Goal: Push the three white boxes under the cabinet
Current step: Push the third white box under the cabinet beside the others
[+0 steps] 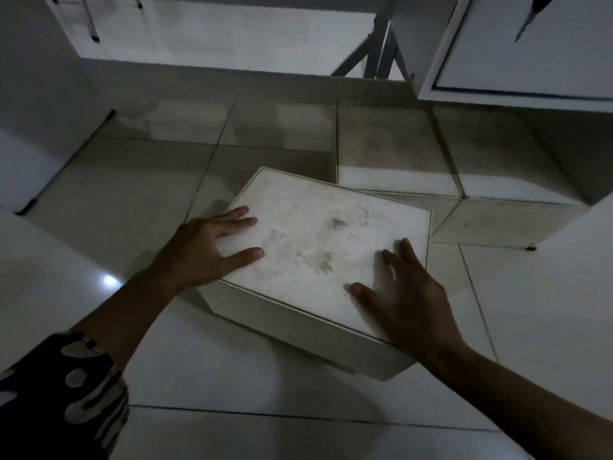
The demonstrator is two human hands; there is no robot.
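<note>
A dusty white box sits askew on the tiled floor in the middle of the head view. My left hand lies flat over its left edge, fingers spread on the lid. My right hand lies flat on the lid's near right corner, fingers also apart. Neither hand wraps around the box. Two more white boxes stand side by side behind it, one touching its far corner and one further right. A white cabinet hangs above them at the upper right.
The floor is glossy white tile in dim light. A white wall panel closes off the left. Grey metal legs stand at the back under a white unit. Another white surface juts in from the right.
</note>
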